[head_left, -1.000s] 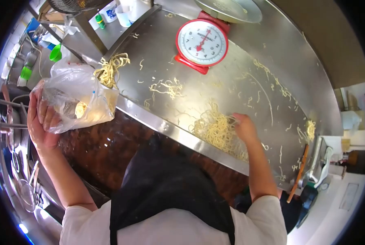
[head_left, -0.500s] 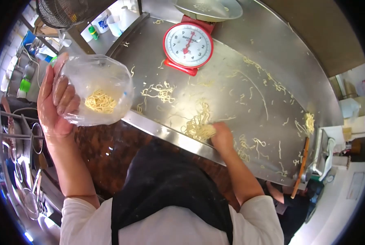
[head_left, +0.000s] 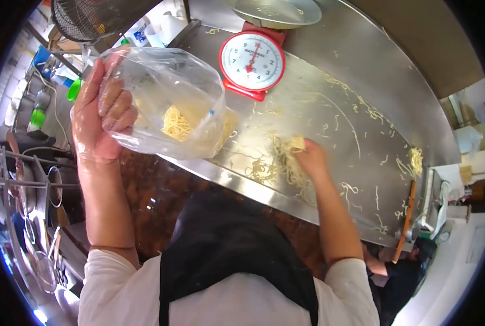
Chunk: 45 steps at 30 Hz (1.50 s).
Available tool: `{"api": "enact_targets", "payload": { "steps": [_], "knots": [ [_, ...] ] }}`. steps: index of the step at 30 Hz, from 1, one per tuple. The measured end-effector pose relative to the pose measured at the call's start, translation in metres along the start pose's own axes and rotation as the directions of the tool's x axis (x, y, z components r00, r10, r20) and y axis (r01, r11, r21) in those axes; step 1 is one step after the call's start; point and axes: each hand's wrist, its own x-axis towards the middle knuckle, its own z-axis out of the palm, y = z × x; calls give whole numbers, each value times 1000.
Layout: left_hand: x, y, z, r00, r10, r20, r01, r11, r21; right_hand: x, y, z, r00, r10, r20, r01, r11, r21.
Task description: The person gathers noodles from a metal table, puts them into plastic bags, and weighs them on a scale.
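At the left, my left hand grips the edge of a clear plastic bag, its fingers curled inside against the plastic. A clump of noodles shows in the bag. Over the steel counter, my right hand is closed on a bunch of noodles, with strands hanging from it. More loose noodles lie on the counter just left of that hand, near the front edge.
A red dial scale with a metal pan stands at the back of the steel counter. Noodle scraps are scattered around. A wooden stick lies at the right end. Another person is at the lower right.
My left hand and the bag have moved right, closer to the counter, and the bag has opened wider. My right hand has gathered noodles and lifted them off the counter.
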Motion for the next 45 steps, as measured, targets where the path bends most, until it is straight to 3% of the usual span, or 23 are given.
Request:
{"api": "enact_targets", "payload": {
  "steps": [2, 3, 5, 7, 9, 11, 13, 15, 17, 21, 24, 27, 29, 33, 37, 38, 40, 41, 42, 43, 44, 45],
  "knots": [
    [1, -5, 5, 999, -47, 4, 47, 999, -21, 16, 6, 43, 999, -36, -6, 32, 933, -359],
    [2, -7, 5, 997, -73, 9, 73, 997, -34, 5, -28, 58, 999, 52, -14, -53, 893, -447],
    [1, -11, 4, 996, -89, -4, 89, 996, -24, -5, -14, 105, 985, -150, 88, 171, 741, -649],
    [0, -16, 6, 995, -100, 12, 100, 995, -29, -29, -23, 122, 938, -320, 134, 334, 727, -599],
    [-1, -18, 5, 994, -95, -58, 94, 995, -21, -34, -22, 116, 954, -251, 163, 300, 801, -518],
    [-2, -19, 5, 989, -94, -114, 93, 996, -12, -29, -9, 104, 943, -312, 114, 323, 779, -537],
    [-2, -19, 4, 993, -113, -46, 112, 993, -25, -19, 4, 85, 958, -285, 32, 268, 851, -453],
    [-1, -18, 6, 994, -112, -6, 112, 993, -35, -12, 19, 69, 988, 20, -150, -51, 976, -211],
    [1, -15, 9, 995, -102, -2, 101, 994, -37, -8, 6, 31, 945, 328, -13, -317, 921, 227],
    [9, -21, 20, 992, -117, 51, 122, 988, -91, 2, 18, -35, 977, 212, 5, -183, 830, 528],
    [19, -38, 22, 987, -148, 67, 156, 978, -137, -17, -69, -79, 965, 252, -69, -156, 769, 620],
    [27, -72, 20, 948, -196, -250, 214, 975, 49, -21, -117, -107, 983, 149, -108, -45, 765, 642],
    [33, -102, 5, 911, -236, -337, 301, 941, 155, -21, -149, -116, 992, 72, -103, 14, 751, 660],
    [35, -131, -19, 885, -312, -345, 378, 915, 143, -24, -214, -108, 993, -94, -67, 112, 656, 746],
    [32, -126, -15, 907, -278, -316, 351, 914, 203, -21, -253, -66, 977, -214, 26, 95, 536, 839],
    [32, -125, -13, 911, -273, -310, 347, 913, 216, -15, -248, -48, 976, -199, 82, 27, 492, 870],
    [40, -143, -25, 904, -110, -413, 228, 941, 249, 12, -217, 0, 876, -400, 272, -45, 492, 869],
    [40, -142, -29, 901, -98, -422, 214, 948, 236, 27, -204, 26, 851, -320, 417, 8, 801, 599],
    [40, -142, -32, 898, -87, -431, 200, 954, 224, 37, -196, 48, 839, -189, 510, 79, 970, 229],
    [40, -142, -35, 895, -75, -440, 185, 960, 212, 32, -188, 62, 862, -360, 357, 503, 691, -519],
    [33, -129, -31, 899, -110, -423, 237, 935, 262, 38, -182, 76, 938, -131, 320, 318, 691, -649],
    [27, -117, -29, 898, -148, -413, 292, 905, 309, 36, -193, 75, 905, -149, 400, 388, 678, -625]
  ]
}}
